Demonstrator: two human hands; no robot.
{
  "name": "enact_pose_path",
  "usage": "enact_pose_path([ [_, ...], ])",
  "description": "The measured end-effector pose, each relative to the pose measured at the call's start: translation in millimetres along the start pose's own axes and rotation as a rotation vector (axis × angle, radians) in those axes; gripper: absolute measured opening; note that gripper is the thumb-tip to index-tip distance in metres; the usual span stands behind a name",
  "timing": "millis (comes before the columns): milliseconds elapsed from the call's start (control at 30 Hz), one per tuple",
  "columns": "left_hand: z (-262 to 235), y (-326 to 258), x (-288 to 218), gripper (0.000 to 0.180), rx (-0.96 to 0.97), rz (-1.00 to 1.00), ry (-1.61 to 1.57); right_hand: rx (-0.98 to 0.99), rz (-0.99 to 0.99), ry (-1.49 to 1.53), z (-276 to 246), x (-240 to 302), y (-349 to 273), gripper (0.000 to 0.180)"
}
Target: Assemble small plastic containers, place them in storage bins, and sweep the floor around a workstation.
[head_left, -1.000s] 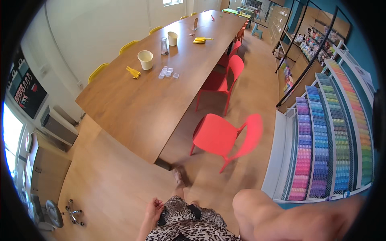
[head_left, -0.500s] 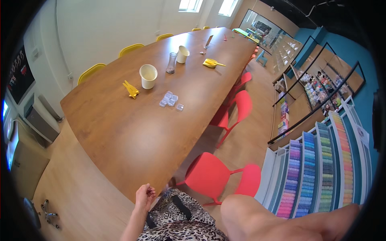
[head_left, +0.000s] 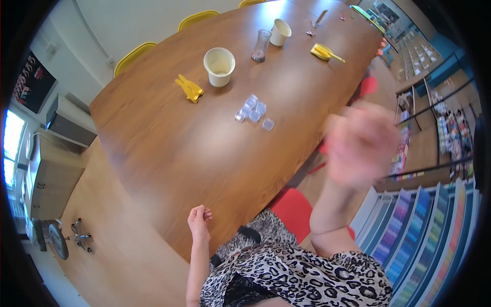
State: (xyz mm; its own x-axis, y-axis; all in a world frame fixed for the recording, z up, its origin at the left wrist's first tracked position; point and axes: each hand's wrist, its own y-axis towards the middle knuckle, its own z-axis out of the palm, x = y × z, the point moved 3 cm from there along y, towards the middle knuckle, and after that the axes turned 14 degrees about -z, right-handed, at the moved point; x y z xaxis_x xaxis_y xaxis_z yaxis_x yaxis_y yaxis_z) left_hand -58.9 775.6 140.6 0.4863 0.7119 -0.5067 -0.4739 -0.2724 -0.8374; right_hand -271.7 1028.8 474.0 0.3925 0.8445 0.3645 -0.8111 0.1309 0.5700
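The person had come up to the long brown wood-topped table (head_left: 153, 123): the left hand (head_left: 199, 217), which a second earlier hung over the floor and half a second earlier was at the table's edge, was now in front of the near end of the tabletop. Its fingers were loosely curled rather than clenched, with nothing visible in them; whether it touched the wood could not be told. The bigger change was on the other side, where the right arm, earlier folded low at the lower right, now rose with the right hand (head_left: 363, 146) up beside the table's right edge. That hand was badly blurred, so I cannot tell how far its fingers were spread or whether they held anything. The small clear plastic boxes (head_left: 250, 109) lay in a loose cluster on the tabletop, well apart from both hands, with one single clear box (head_left: 268, 124) just to the right. Beyond them, the yellow two-pronged plastic piece (head_left: 190, 89), the cream round tub (head_left: 219, 69) and the clear waisted jar with dark contents (head_left: 260, 47) kept their earlier arrangement. In my judgement, the change had put the person nearer the boxes, with nothing on the tabletop visibly handled so far.
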Motion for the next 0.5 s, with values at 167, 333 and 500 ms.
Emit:
enact_pose_path([
  [167, 120.1, 63.2, -9.3, 0.023, -0.038, 0.089, 0.231, 0.08, 0.572, -1.144, -300.5, -146.1, -2.1, 0.023],
  [333, 240.4, 118.9, -55.7, 0.059, -0.157, 0.446, 0.761, 0.338, 0.788, -1.269, -406.6, -182.8, -25.1, 0.059],
  [500, 344.5, 161.4, -99.1, 0.085, -0.241, 0.72, 1.092, 0.54, 0.696, -1.308, -431.9, -235.1, 7.9, 0.061],
])
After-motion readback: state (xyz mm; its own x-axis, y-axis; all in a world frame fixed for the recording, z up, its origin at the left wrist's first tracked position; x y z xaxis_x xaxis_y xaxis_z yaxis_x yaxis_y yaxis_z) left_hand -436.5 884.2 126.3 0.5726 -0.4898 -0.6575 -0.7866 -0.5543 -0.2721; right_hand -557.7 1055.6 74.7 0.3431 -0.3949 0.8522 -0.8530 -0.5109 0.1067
